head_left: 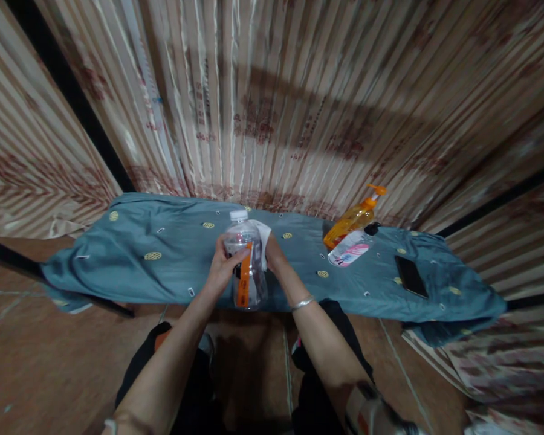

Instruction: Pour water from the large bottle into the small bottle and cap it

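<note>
A clear plastic bottle [256, 277] with a white cap and an orange label stands upright before me at the near edge of the cloth-covered bench. Wrapped round its left side, my left hand [223, 266] grips it with the thumb across the front. My right hand [274, 252] holds a white tissue or cloth [262, 232] against the bottle's right side; part of those fingers is hidden behind it. The bottle looks empty.
On the blue-green cloth [176, 266] to the right lie an orange pump bottle [351, 223], a clear bottle with a pink label and black cap [351, 248], and a black phone [410, 276]. Striped curtains [272, 90] hang behind; dark frame bars [77, 96] flank the bench.
</note>
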The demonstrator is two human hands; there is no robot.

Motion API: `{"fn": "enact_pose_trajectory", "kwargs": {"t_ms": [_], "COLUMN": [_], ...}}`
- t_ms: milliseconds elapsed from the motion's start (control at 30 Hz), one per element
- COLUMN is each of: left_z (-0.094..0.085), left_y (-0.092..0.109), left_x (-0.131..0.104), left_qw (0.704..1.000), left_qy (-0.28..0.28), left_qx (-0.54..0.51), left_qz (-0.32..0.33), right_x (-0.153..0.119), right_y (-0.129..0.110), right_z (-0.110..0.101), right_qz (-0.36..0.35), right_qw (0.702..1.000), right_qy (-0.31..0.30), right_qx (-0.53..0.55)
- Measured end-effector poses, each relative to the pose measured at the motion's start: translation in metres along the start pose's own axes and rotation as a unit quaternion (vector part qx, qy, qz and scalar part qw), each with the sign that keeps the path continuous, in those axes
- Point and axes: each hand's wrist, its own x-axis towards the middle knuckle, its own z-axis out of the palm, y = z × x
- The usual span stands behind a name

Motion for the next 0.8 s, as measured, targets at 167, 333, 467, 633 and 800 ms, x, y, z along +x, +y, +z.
{"fn": "enact_pose_trajectory", "kwargs": {"t_ms": [167,333,467,633,800], "left_z": [-0.009,-0.001,0.005,-0.003,-0.018], "left_y": [0.003,0.012,0.010,0.004,0.000], "left_x": [0.007,-0.009,-0.016,-0.002,0.009], "left_qw": [0.999,0.999,0.997,1.000,0.997], "left_qy": [0.046,-0.007,-0.038,0.017,0.043], "left_qx": [-0.011,-0.034,-0.037,-0.007,0.051], "left_qz": [-0.014,-0.032,-0.055,-0.017,0.038], "right_x": [-0.065,-0.045,0.000,0.016,0.012], "right_y": [0.046,0.022,-0.010,-0.013,-0.020], "right_z": [0.015,0.005,-0.014,-0.009,0.016], "right_qz": [0.016,-0.045,-0.026,-0.038,-0.147], "right_qw": [0.994,0.993,0.998,0.995,0.978], "right_qy": [0.079,0.107,0.061,0.096,0.117], "right_qx": [-0.072,-0.036,0.013,0.009,-0.096]}}
